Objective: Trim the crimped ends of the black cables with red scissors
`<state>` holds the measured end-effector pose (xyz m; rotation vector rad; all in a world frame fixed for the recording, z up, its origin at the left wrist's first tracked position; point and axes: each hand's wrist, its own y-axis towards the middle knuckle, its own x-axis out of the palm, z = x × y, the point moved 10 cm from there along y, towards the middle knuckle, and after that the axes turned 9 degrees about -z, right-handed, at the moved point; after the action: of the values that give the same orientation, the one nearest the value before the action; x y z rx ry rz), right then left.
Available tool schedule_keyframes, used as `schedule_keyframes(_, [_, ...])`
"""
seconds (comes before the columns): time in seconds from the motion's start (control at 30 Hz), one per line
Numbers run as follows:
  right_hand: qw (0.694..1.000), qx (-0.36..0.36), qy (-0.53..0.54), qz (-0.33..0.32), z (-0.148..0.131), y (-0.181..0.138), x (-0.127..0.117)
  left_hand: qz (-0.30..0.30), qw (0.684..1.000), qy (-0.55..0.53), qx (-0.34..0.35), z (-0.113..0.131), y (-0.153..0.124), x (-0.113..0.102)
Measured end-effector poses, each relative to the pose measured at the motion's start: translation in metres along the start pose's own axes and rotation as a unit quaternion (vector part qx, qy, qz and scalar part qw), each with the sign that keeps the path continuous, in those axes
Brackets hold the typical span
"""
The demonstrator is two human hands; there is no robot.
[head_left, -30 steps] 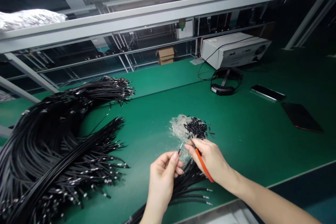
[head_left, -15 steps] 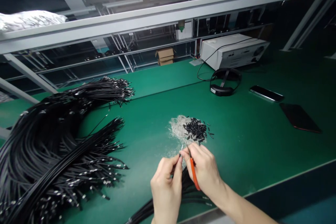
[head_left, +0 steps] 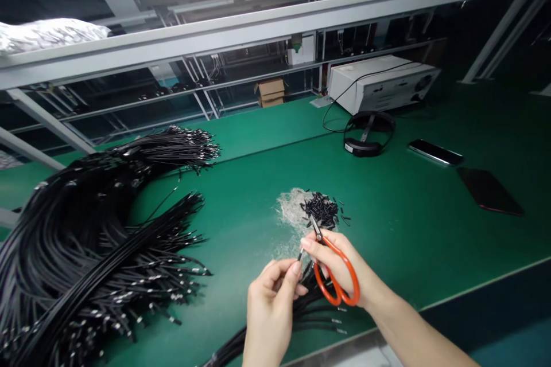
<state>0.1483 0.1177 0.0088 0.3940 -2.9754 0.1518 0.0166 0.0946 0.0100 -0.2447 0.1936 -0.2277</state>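
Note:
My left hand [head_left: 274,298] is closed in a pinch around a black cable [head_left: 300,255], whose end sticks up between thumb and forefinger. My right hand [head_left: 338,261] holds orange-handled scissors [head_left: 350,275], their blades pointing up and away. Its thumb and forefinger meet at the cable's tip, just above my left fingertips. Beyond the blades lies a heap of short black pieces [head_left: 322,209] beside a tangle of whitish fibres [head_left: 293,206]. Under my hands, more black cables [head_left: 235,347] run along the green table; my hands partly hide them.
Large bundles of black cables [head_left: 47,229] cover the table's left side. A black headset [head_left: 365,146] and a white metal box [head_left: 383,86] stand at the back right. A phone [head_left: 435,152] and a dark flat object [head_left: 489,190] lie at right. A grey rail [head_left: 275,17] crosses behind.
The scissors have swung round in my right hand, so both orange loops now show and the blades point over the heap. My right fingers now touch the cable's tip.

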Motion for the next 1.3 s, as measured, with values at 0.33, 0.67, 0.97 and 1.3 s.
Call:
schedule_keyframes(0.33, [0.999,-0.012,-0.041,0.005,-0.009,-0.003,-0.007,0.046,0.998,-0.029,0.031,0.000,-0.003,-0.009])
schedule_keyframes(0.67, [0.909,-0.142,-0.387,0.063,-0.041,-0.015,-0.007,0.057,0.997,-0.061,-0.005,0.002,-0.005,-0.011])
schedule_keyframes(0.97, [0.727,-0.229,-0.646,0.051,-0.049,-0.032,0.022,0.054,0.993,-0.100,-0.032,0.001,-0.006,-0.009])
schedule_keyframes(1.3, [0.713,-0.259,-0.650,0.039,-0.053,-0.034,0.025,0.058,0.994,-0.088,-0.028,0.004,-0.007,-0.011])
